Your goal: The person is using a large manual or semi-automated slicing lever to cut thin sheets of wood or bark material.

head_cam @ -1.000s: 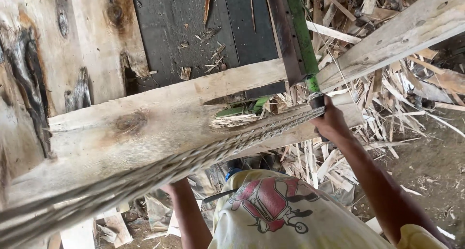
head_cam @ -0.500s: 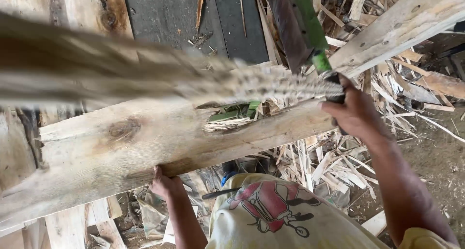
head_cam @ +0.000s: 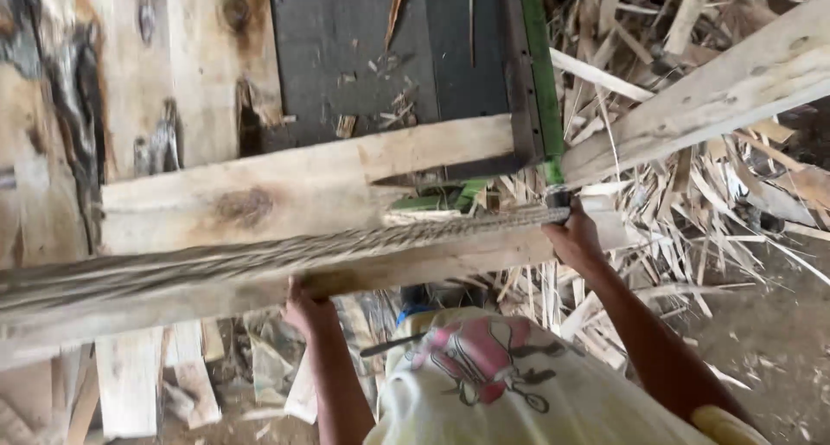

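Since the earlier frames, the long rough strip (head_cam: 259,259) has swung down from across the upper part of the view to lie low along the near plank, and the left hand has come up to that plank's near edge. Head view: the right hand (head_cam: 572,237) is closed around the strip's right end, just below the green machine frame (head_cam: 538,73); the left hand (head_cam: 304,305) grips the lower edge of the pale plank (head_cam: 285,198), fingers (head_cam: 294,291) curled over it, thumb hidden. The strip runs from the right hand leftward out of view, blurred and fibrous, touching or just above the plank; which of the two cannot be told. Judged from its length and thin section, it is likely light but whippy, with a splintery, rough surface that resists slipping; a hold at one end leaves the far end free to sag, so a second hold nearer the middle would steady it. The plank looks stiff and heavy, with a dark knot (head_cam: 244,207). It rests on the dark desk (head_cam: 372,47), beside a second plank (head_cam: 718,99) angled up to the right. Offcuts (head_cam: 692,229) litter the floor. No packages, labels or signs show; the only printed item is a pink-and-red graphic on the yellow shirt (head_cam: 484,376).
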